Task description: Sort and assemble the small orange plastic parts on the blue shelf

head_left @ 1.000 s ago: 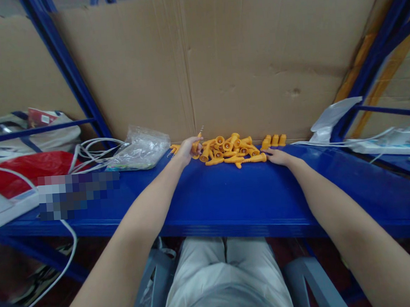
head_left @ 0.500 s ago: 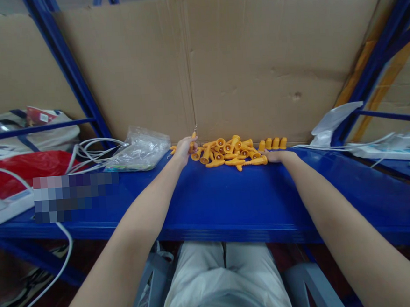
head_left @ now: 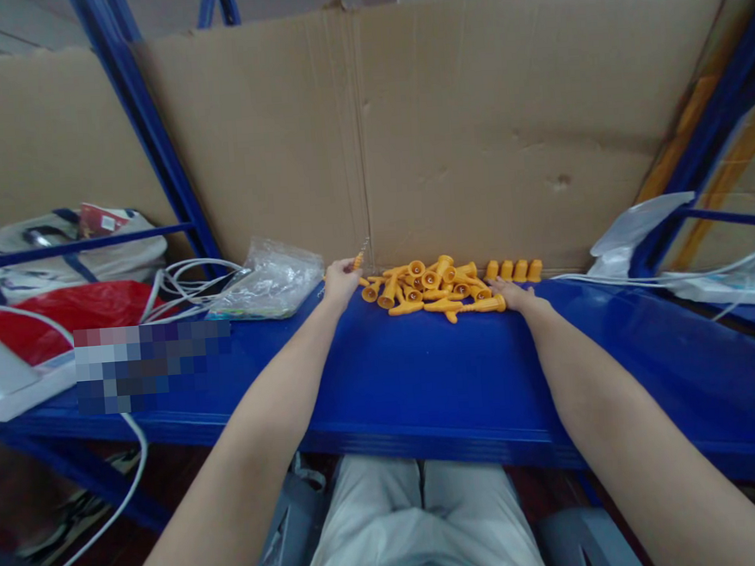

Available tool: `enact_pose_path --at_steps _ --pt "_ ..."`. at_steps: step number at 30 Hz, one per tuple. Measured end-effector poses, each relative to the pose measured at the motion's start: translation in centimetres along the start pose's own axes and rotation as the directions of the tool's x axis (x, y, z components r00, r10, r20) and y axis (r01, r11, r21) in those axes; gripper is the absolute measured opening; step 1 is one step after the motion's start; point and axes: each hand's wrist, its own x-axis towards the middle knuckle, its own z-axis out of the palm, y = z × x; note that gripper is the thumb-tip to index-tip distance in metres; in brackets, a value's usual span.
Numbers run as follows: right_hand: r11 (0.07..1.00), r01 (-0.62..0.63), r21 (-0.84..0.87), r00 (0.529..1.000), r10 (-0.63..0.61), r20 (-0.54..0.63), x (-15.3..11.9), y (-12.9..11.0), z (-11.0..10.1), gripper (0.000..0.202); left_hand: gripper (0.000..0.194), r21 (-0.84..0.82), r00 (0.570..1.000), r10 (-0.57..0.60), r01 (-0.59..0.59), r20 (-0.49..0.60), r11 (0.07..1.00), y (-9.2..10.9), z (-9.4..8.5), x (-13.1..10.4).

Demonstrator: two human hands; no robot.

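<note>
My left hand [head_left: 340,284] is closed around an orange corkscrew [head_left: 359,259], its metal spiral pointing up and to the right. Another metal spiral shows just left of that hand, partly hidden behind it. A pile of orange plastic corkscrew parts [head_left: 440,277] lies between my hands, some with hollow bell-shaped ends facing me. At the pile's right end, my right hand [head_left: 519,294] rests with fingers stretched out, close to an orange piece [head_left: 489,304]. Behind it stands a row of several small orange caps [head_left: 520,270].
The blue table [head_left: 416,384] backs onto a cardboard panel [head_left: 470,130]. Left of my hand lie a clear plastic bag [head_left: 277,277], white cables [head_left: 183,279] and a red bag [head_left: 95,307]. At right are a white plastic piece [head_left: 632,231] and a power strip [head_left: 714,284].
The whole view has shifted slightly, with things appearing a little lower and to the right. The left hand still holds the corkscrew, now tilted more rightward; the right hand stays beside the pile.
</note>
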Motion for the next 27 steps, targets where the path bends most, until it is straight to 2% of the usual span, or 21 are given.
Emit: enact_pose_path --at_steps 4,6,11,13,16,20,23,27 --pt "0.998 -0.038 0.057 0.999 0.037 0.022 -0.6 -0.6 -0.6 0.059 0.022 0.242 0.976 0.198 -0.171 -0.091 0.955 -0.9 -1.1 0.6" --pt "0.997 -0.055 0.06 0.998 0.054 0.017 -0.9 -0.8 -0.8 0.059 0.022 0.295 0.964 0.238 -0.195 -0.116 0.935 -1.1 -1.6 0.8" --pt "0.997 -0.052 0.056 0.999 0.053 -0.007 -0.9 -0.7 -0.5 0.056 0.022 0.268 0.988 0.137 -0.116 -0.064 0.956 -1.4 -2.2 0.7" --pt "0.997 -0.045 0.057 0.999 0.047 -0.027 -0.8 -0.6 -0.4 0.054 0.02 0.32 0.99 0.132 -0.107 -0.058 0.941 -1.6 -2.4 0.7" --pt "0.996 -0.059 0.059 0.998 0.061 -0.024 -0.8 -0.7 -0.5 0.053 0.019 0.488 0.987 0.162 -0.135 -0.011 0.862 -2.2 -2.6 0.8" --pt "0.994 -0.081 0.071 0.997 0.082 -0.008 -1.3 -1.1 -0.9 0.052 0.031 0.669 0.974 0.167 -0.228 0.155 0.708 -3.1 -2.5 0.7" --pt "0.995 -0.071 0.077 0.997 0.072 -0.012 -1.6 -1.4 -1.1 0.053 0.04 0.746 0.961 0.094 -0.261 0.259 0.612 -3.5 -2.3 0.4" --pt "0.993 -0.086 0.078 0.996 0.086 0.001 -1.6 -1.3 -1.0 0.053 0.049 0.798 0.942 -0.039 -0.259 0.332 0.545 -3.9 -2.1 0.3"
